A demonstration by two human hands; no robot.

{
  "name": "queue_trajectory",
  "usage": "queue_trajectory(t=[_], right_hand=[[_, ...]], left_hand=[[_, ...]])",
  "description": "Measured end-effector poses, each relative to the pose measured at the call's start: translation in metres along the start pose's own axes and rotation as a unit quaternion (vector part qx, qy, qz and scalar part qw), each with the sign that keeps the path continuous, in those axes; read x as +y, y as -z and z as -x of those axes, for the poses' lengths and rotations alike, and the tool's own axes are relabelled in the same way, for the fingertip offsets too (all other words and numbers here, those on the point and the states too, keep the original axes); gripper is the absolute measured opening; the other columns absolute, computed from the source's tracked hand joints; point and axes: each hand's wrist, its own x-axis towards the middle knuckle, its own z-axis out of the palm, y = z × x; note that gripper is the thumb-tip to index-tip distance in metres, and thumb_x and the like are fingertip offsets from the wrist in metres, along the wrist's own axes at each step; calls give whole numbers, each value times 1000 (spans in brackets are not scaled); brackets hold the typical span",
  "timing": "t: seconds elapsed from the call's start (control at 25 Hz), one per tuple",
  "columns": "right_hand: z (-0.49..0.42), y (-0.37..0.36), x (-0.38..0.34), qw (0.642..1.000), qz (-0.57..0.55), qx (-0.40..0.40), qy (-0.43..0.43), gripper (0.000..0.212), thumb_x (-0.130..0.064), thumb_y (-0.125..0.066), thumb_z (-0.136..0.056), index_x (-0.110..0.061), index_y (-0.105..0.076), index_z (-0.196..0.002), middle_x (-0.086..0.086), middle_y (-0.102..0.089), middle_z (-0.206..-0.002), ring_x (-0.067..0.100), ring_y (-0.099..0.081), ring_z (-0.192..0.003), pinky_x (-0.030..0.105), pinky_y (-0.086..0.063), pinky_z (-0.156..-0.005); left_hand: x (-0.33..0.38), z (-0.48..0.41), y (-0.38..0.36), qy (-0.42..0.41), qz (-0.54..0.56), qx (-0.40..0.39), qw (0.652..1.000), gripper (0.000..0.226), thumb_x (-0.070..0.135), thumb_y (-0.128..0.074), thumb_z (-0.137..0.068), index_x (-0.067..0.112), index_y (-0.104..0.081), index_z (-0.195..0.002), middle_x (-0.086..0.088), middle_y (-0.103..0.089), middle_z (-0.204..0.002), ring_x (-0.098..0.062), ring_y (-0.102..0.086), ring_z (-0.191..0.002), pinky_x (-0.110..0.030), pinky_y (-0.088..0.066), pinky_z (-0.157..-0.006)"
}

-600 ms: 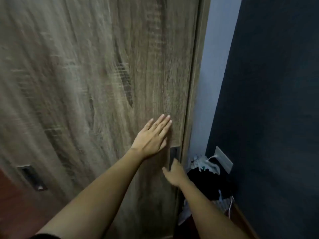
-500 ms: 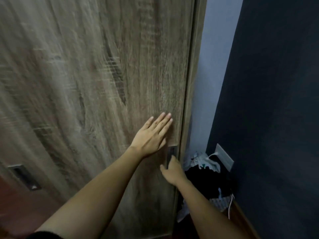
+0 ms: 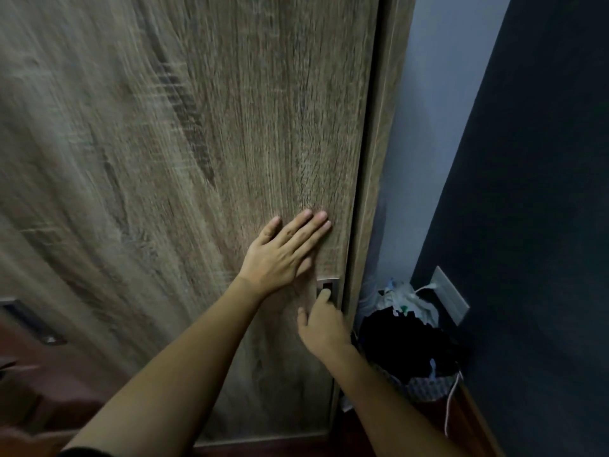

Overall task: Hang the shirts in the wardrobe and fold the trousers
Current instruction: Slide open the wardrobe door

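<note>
**A:** The head camera looks down on the wardrobe door point(image 3: 230, 127), a big wood-grain panel filling the left and middle of the view. Both bare arms reach out to it.

**B:** Left hand point(image 3: 283, 255) first. It lies flat on the panel near the door's right edge, fingers straight and close together, palm to the wood.

**A:** Just below it is the right hand point(image 3: 324, 324). 1 fingertip sits at the small recessed metal handle point(image 3: 328, 286) set into that same edge, and the thumb is spread out to the left.

**B:** Is it gripping?

**A:** I cannot tell. The back of the hand hides the other fingers, so there is no seeing whether they hook into the recess.

**B:** The door's right edge lies along the wardrobe frame point(image 3: 379, 159), with only a dark line between them.

**A:** A 2nd recessed handle point(image 3: 33, 321) shows low at the far left, blurred.

**B:** Any clothes?

**A:** Right of the frame, a basket point(image 3: 425, 389) stands on the floor point(image 3: 468, 420), in the corner where the pale blue wall point(image 3: 435, 110) meets the dark wall point(image 3: 543, 192). It is stuffed with dark fabric point(image 3: 405, 347), with white pieces on top. It is too dim to say whether those are shirts or trousers.

**B:** There is a white socket plate point(image 3: 449, 295) on the dark wall just above the basket. A white cable point(image 3: 447, 413) hangs down beside it.
</note>
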Motion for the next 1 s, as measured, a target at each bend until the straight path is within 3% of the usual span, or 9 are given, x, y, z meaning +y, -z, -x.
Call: queue_trajectory(t=[0.16, 0.44, 0.64, 1.0], right_hand=[[-2, -8, -12, 999, 25, 10, 19, 47, -34, -38, -97, -5, -26, -131, 13, -63, -111, 29, -63, -100, 33, -48, -75], [4, -55, -59, 999, 32, -5, 28, 60, -33, -41, -96, -2, -17, -142, 12, -63, -117, 26, -62, -106, 36, -51, -84], [12, -99, -120, 997, 74, 1, 15, 55, -26, -32, -100, -4, -12, -146, 10, -62, -120, 21, -61, -109, 32, -48, -87], [27, -178, -233, 994, 72, -56, 57, 54, -16, -32, -99, -4, -10, -146, 14, -57, -127, 28, -57, -114, 37, -47, -89]], left_hand=[[-11, 11, -5, 1, -9, 44, 999, 63, 42, -42, -92, 24, -21, -149, 4, 0, -160, -11, -5, -146, -37, -8, -112], [-64, 55, -2, -7, -25, 57, 998, 61, 42, -40, -93, 23, -22, -149, 3, -3, -160, -12, -7, -146, -38, -4, -115], [-122, 105, 4, -12, -33, 56, 998, 64, 43, -41, -92, 22, -22, -149, 2, -3, -160, -14, -7, -146, -39, -3, -115], [-235, 206, 12, -18, -49, 48, 997, 64, 41, -41, -92, 20, -22, -149, 0, -6, -160, -16, -9, -146, -41, -2, -116]])
